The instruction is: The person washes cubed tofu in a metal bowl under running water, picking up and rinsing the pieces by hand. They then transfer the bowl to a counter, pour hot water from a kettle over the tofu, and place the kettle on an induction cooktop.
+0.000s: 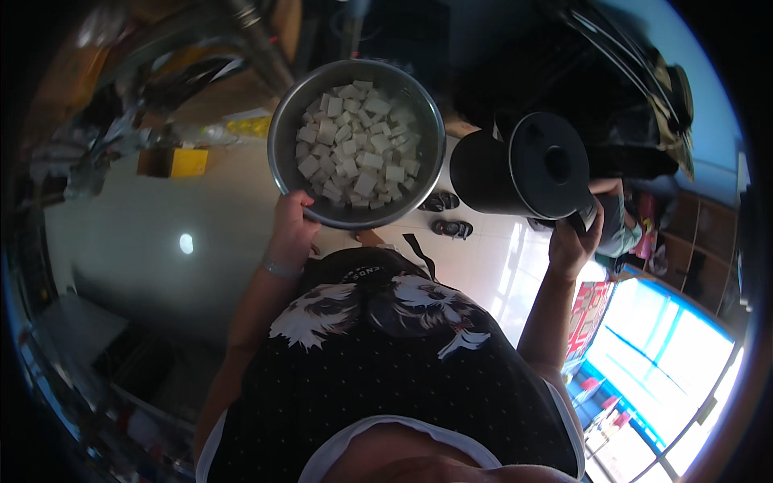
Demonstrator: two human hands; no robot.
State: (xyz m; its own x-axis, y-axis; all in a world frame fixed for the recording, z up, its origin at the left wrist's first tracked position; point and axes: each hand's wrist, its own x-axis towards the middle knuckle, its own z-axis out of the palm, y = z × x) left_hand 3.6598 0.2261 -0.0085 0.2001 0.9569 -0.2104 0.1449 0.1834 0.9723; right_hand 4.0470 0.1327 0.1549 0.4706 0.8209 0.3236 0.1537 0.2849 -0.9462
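My left hand (294, 220) grips the near rim of a round stainless steel bowl (282, 130), thumb over the edge. Inside the bowl lies a heap of white cubes (356, 151) that look like tofu. A black electric kettle (483, 172) hangs to the right of the bowl, apart from it. Its handle is in my right hand (574, 244). The kettle is tilted on its side with the black lid (546, 163) closed and facing right. Its spout is hard to make out.
Pale floor tiles (477, 253) lie below, with a pair of dark sandals (453, 228). Another person (622, 223) is at the right, near brown shelves (694, 241). A bright window (670, 356) stands at lower right. A yellow box (189, 163) is at the left.
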